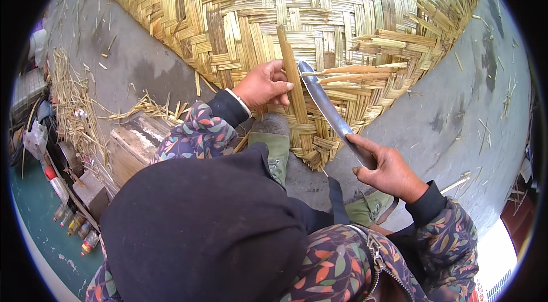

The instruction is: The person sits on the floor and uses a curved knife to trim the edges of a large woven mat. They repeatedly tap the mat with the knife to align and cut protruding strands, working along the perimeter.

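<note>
A large woven mat point(325, 8) of pale split-cane strips lies in front of me, its near corner pointing between my feet. My left hand point(258, 86) is closed at the edge of a flat cane strip point(289, 61) near that corner, thumb and curled fingers against it; part of the grip is hidden. In my right hand point(393, 172) is a long, slightly curved metal blade point(330, 109), slanting up and left over the mat. Its rounded end sits beside the strip, where thin loose cane ends point(362, 75) cross it. My palm hides the blade's near end.
My green shoes point(278, 156) stand beside the mat's corner. To the left are a worn wooden block point(137, 145), scattered cane scraps point(71, 119) and several small bottles point(77, 225) on a green surface. Grey concrete floor point(428, 125) lies around the mat, with stray bits on it.
</note>
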A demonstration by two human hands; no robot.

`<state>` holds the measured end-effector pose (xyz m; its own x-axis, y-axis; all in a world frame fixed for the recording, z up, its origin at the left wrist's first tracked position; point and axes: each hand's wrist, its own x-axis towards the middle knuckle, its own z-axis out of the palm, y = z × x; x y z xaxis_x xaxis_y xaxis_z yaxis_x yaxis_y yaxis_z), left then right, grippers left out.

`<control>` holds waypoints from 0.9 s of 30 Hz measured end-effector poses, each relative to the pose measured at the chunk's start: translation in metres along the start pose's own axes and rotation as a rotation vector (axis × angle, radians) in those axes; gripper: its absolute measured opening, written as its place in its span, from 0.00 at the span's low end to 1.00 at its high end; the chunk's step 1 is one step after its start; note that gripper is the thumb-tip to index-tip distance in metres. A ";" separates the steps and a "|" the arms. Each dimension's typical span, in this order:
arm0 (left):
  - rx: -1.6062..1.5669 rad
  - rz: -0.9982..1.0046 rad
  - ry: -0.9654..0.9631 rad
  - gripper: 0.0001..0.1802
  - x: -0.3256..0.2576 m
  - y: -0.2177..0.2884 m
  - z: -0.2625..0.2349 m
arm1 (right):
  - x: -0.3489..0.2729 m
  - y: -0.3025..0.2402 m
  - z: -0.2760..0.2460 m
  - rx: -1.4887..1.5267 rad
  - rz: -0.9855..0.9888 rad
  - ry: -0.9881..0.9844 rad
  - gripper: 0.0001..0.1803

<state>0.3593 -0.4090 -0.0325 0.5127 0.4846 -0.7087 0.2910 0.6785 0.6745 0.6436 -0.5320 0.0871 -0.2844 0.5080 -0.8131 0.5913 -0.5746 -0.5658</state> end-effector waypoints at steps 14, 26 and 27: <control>-0.051 0.088 0.165 0.12 0.010 -0.001 0.023 | 0.006 -0.002 -0.001 -0.068 -0.003 0.059 0.36; -0.127 0.200 0.123 0.06 -0.013 -0.001 0.028 | 0.015 0.004 0.005 -0.339 0.001 0.122 0.37; -0.086 0.192 0.117 0.06 -0.014 -0.001 0.033 | 0.017 0.004 0.008 -0.406 -0.005 0.131 0.37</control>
<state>0.3785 -0.4351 -0.0162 0.4535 0.6666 -0.5916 0.1245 0.6099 0.7827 0.6353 -0.5308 0.0702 -0.2054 0.6028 -0.7710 0.8465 -0.2860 -0.4491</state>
